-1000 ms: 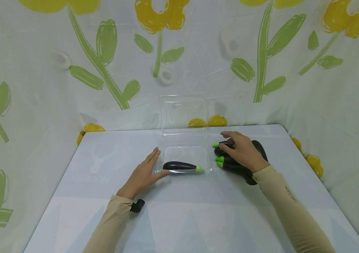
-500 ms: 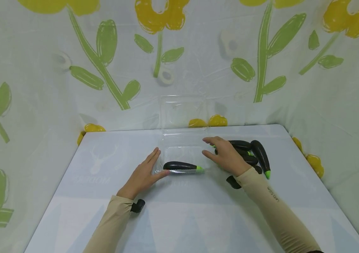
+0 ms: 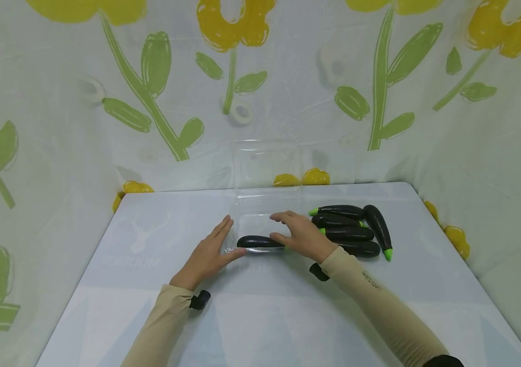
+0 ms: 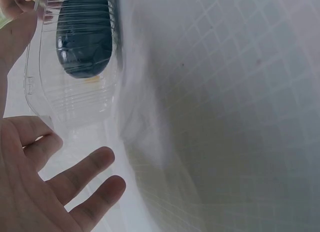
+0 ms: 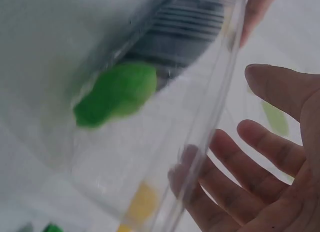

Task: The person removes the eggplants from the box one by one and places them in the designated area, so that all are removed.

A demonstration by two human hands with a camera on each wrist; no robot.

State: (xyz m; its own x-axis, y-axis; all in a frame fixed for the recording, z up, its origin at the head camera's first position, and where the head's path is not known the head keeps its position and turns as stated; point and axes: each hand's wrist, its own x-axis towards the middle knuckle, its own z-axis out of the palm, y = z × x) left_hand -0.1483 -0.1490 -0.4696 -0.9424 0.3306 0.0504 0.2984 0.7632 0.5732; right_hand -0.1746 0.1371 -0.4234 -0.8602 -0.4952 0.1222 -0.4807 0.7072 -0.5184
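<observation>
A clear plastic clamshell box (image 3: 267, 203) stands with its lid raised at the table's back edge. One eggplant (image 3: 253, 241), dark with a green stem end, lies along the box's front wall. The left hand (image 3: 205, 257) rests against the box's left side, thumb at the front rim and fingers spread. In the left wrist view the eggplant's rounded end (image 4: 85, 46) shows through the ribbed wall. The right hand (image 3: 305, 237) reaches over the box's right end, holding nothing, and hides the green stem end from the head view. Through the plastic, the right wrist view shows that stem end (image 5: 117, 91).
Several more eggplants (image 3: 347, 233) lie in a group right of the box, one (image 3: 378, 229) angled at the outer side. The white table (image 3: 260, 316) ends at a hanging cloth (image 3: 288, 92) printed with flowers. Black wrist cameras (image 3: 200, 299) sit below both wrists.
The right hand has moved left from the eggplant group to the box's right end, with nothing in it. The group is now largely uncovered. The left hand has stayed put.
</observation>
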